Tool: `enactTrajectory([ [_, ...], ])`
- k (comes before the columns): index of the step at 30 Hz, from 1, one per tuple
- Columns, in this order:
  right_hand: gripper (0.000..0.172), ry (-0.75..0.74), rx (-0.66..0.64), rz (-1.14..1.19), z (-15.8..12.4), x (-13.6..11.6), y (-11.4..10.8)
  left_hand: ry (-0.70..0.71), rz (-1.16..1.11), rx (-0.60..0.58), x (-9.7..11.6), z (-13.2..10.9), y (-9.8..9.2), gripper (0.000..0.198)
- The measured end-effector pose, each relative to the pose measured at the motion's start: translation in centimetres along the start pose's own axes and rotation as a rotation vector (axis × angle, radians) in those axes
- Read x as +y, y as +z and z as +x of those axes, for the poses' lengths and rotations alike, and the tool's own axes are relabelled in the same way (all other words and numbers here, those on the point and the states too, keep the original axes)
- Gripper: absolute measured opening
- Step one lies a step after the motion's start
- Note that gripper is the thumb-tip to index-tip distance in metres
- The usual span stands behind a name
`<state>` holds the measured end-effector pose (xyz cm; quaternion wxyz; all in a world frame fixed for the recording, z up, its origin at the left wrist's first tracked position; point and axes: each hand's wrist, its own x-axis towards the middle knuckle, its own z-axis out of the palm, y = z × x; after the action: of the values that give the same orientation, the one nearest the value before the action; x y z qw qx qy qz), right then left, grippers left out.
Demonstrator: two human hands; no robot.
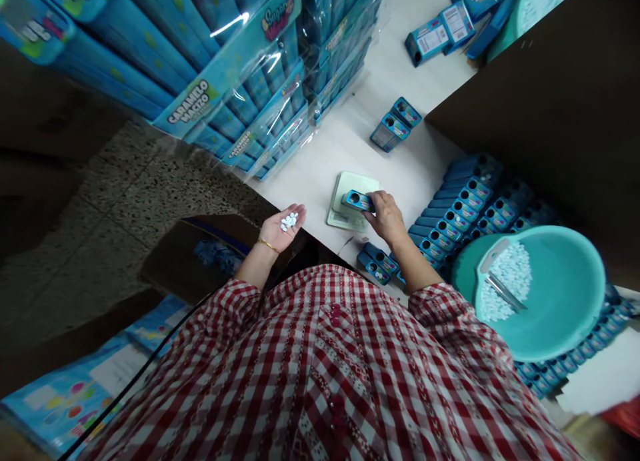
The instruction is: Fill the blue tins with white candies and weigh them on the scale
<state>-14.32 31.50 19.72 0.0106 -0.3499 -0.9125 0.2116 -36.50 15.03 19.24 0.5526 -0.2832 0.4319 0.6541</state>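
Note:
My left hand [279, 230] is palm up beside the table edge, cupping several small white candies [289, 220]. In my right hand [386, 216] is a small blue candy box [356, 199], pinched at one end. A dark round hole shows on the side of the box facing me. The box is over a pale green scale [339, 204]; whether it rests on the plate I cannot tell. Just right of the scale, near the table's front edge, lie a few more blue boxes [374, 261].
Wrapped stacks of blue display cartons [240, 124] rise at the left. A teal basin [565, 294] with white candies and a metal scoop [505, 291] sits at the right on rows of blue boxes [450, 218]. Two boxes [390, 132] stand behind the scale. A brown cardboard panel [540, 101] borders the right.

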Motion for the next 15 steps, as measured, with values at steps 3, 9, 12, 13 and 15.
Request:
enactTrajectory([
  [3,0.037,0.023,0.067,-0.001,1.9,0.7,-0.5,0.015,0.006,0.000,0.1,0.0,0.0,0.020],
  [9,0.044,0.261,0.215,-0.056,10.8,4.3,-1.0,0.052,0.009,0.024,0.8,-0.1,0.1,0.022],
  [12,0.047,0.298,0.212,-0.087,12.1,5.4,-1.1,0.039,0.035,0.027,0.8,-0.2,0.2,0.023],
  [13,0.047,0.283,0.222,-0.099,11.2,5.6,-1.3,0.033,0.045,0.028,0.7,-0.2,0.2,0.023],
  [15,0.044,0.240,0.245,-0.122,7.6,5.7,-1.9,0.025,0.063,0.023,0.5,-0.1,0.0,0.023],
])
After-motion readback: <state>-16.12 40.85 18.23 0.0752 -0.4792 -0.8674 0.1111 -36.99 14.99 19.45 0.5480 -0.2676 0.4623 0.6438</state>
